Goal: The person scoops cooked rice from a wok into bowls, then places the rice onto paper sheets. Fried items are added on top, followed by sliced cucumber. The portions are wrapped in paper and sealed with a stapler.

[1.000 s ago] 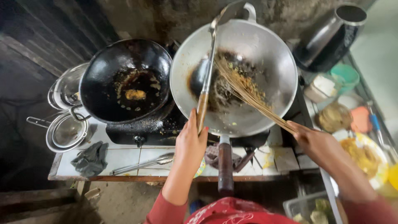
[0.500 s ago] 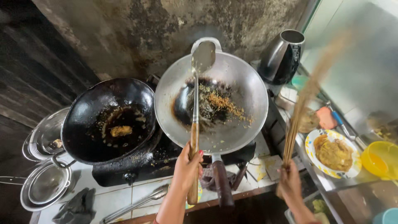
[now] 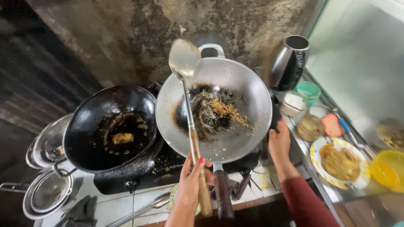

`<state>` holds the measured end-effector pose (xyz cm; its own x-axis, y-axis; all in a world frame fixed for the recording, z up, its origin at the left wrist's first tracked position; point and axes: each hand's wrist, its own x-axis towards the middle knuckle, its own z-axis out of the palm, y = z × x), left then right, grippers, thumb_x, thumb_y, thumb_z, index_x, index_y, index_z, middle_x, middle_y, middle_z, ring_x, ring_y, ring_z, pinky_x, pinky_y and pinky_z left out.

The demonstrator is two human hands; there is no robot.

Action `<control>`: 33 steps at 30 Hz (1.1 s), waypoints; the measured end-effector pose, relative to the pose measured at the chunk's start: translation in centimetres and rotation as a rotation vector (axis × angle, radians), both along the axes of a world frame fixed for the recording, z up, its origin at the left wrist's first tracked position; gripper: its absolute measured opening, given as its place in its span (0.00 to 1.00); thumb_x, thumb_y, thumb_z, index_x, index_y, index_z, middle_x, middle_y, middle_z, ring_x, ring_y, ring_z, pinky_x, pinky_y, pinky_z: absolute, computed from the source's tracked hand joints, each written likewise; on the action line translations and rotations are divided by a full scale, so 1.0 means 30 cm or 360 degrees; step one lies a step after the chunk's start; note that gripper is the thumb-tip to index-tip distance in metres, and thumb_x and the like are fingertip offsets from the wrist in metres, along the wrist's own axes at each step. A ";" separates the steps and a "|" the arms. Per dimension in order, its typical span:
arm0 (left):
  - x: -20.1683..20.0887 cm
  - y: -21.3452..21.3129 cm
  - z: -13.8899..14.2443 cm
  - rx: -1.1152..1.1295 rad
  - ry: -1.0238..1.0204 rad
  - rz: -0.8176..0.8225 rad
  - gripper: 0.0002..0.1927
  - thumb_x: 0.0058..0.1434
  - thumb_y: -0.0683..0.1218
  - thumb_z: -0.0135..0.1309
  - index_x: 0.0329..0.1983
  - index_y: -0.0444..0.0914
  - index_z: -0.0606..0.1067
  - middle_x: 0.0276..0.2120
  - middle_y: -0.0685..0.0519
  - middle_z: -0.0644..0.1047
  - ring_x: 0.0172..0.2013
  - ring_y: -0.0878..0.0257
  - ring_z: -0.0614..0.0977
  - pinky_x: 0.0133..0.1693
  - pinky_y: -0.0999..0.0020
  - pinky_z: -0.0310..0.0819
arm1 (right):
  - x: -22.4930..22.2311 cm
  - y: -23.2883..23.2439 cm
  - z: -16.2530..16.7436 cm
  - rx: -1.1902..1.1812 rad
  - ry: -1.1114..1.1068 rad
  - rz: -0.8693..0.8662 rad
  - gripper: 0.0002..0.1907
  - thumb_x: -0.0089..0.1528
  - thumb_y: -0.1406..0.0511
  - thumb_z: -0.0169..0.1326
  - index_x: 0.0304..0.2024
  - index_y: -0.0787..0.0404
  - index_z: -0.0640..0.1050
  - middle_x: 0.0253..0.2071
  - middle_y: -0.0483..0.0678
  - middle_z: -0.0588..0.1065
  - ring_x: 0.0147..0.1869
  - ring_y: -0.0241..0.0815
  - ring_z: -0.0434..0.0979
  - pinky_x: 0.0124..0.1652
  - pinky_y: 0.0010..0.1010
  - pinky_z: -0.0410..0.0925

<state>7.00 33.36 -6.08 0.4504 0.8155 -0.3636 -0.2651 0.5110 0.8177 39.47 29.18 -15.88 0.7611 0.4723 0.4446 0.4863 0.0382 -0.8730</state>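
- Silver wok (image 3: 248, 96) on the right burner of the stove (image 3: 160, 168), tilted a little, dark burnt patch and yellowish crumbs in its bowl; black handle (image 3: 222, 193) pointing near, toward the body.
- Left hand (image 3: 191, 178) wrapped round the wooden grip of a long metal spatula (image 3: 187, 90), fingers (image 3: 201, 163) closed tight on the grip.
- Long axis of the spatula near to far, leaning slightly left; blade raised over the far-left rim of the silver wok, blurred, clear of the food.
- Silver wok thus straight ahead and below the left hand, its bowl under the shaft; wok handle just right of the gripping fingers, almost touching the wooden end.
- Right hand (image 3: 278, 143) at the right edge of the silver wok, near the rim and the stove side; fingers curled, back of the hand up; whether gripping anything hidden, cannot tell.
- Both hands close to the silver wok; right hand nearer the rim, left hand nearer the handle.
- Black wok (image 3: 84, 138) on the left burner, oily residue and one fried scrap inside, rim touching or just beside the silver one.
- Strainers (image 3: 44, 193) at the far-left edge of the bench (image 3: 126, 206).
- Dark kettle (image 3: 288, 63), teal cup (image 3: 308, 90) and plate (image 3: 360, 183) of yellow food to the right, well apart from the left hand.
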 end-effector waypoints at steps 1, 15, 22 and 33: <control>0.027 -0.008 0.013 -0.0048 -0.0102 0.0011 0.28 0.65 0.43 0.49 0.70 0.43 0.62 0.33 0.51 0.78 0.27 0.62 0.80 0.30 0.66 0.77 | -0.071 -0.026 0.042 0.0519 0.0356 0.0402 0.30 0.68 0.69 0.51 0.72 0.66 0.62 0.64 0.52 0.70 0.67 0.43 0.70 0.64 0.30 0.64; 0.239 -0.713 -0.116 0.0144 -0.0286 -0.1495 0.35 0.74 0.60 0.40 0.80 0.41 0.55 0.53 0.47 0.72 0.48 0.56 0.71 0.48 0.61 0.65 | -0.654 -1.048 0.480 -0.0431 0.1417 0.0139 0.43 0.57 0.69 0.51 0.75 0.51 0.55 0.27 0.45 0.72 0.26 0.36 0.70 0.27 0.28 0.68; 0.716 -1.101 -0.467 0.1243 0.0327 -0.1386 0.40 0.65 0.58 0.56 0.73 0.33 0.58 0.63 0.32 0.67 0.63 0.39 0.69 0.63 0.54 0.64 | -0.628 -1.754 0.523 -0.0949 0.1276 -0.0485 0.34 0.59 0.66 0.55 0.68 0.49 0.66 0.22 0.47 0.69 0.21 0.38 0.66 0.22 0.30 0.63; 0.791 -1.139 -0.332 0.0893 0.0143 -0.1405 0.23 0.55 0.37 0.47 0.54 0.34 0.78 0.44 0.42 0.82 0.41 0.54 0.83 0.43 0.59 0.79 | -0.091 -2.117 0.321 -0.0974 0.0277 0.0219 0.38 0.65 0.69 0.55 0.77 0.55 0.61 0.62 0.64 0.71 0.57 0.59 0.73 0.49 0.45 0.68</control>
<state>30.74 -0.81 -16.03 0.9573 0.2725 -0.0963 0.0903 0.0346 0.9953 36.73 -34.34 -6.25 0.7121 0.6995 -0.0600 0.3622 -0.4392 -0.8222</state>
